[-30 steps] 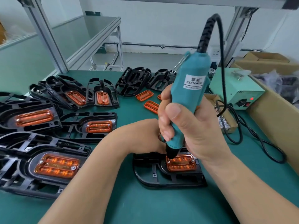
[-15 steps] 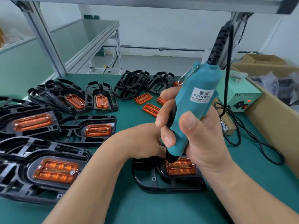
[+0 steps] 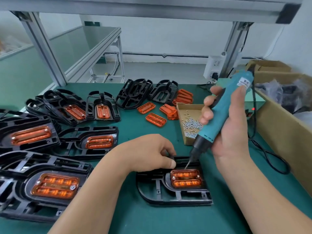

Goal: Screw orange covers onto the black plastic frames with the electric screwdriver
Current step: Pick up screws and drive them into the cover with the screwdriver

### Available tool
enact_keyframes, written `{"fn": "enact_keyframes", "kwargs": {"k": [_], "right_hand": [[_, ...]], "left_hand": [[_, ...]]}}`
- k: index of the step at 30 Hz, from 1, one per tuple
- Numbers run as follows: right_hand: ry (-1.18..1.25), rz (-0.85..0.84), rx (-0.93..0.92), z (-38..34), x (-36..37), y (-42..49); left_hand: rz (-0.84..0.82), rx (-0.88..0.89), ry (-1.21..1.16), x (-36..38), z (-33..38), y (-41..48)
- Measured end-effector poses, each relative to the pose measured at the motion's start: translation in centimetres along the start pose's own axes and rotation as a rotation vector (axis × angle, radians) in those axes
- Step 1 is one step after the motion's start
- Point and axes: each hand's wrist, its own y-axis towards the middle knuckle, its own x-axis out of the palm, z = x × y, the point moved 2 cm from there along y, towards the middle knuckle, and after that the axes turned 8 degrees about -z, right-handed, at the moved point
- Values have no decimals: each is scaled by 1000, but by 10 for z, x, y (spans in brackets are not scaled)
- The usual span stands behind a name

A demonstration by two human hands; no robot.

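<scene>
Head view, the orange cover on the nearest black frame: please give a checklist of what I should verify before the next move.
1. The orange cover lies flat in the black frame: ok.
2. The screw heads show at both ends of the cover: ok. Their tightness: cannot tell.
3. The left hand grips the frame's far edge: ok.
4. The right hand grips the electric screwdriver: ok.
5. A new screw sits on the bit: cannot tell.
6. The cardboard box beside the frame holds screws: ok.
</scene>
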Motion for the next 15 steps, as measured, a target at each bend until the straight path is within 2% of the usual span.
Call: {"fn": "enact_keyframes", "kwargs": {"k": [6,10,15], "right_hand": [[18,266,58,7,-45,15],[20,283,27,7,-52,18],[-19,281,18,8,-53,19]], "left_hand": [[-27,11,75,1,7,-11],[-128,24,224,11,19,-19],[-136,25,362,26,31,-16]]}}
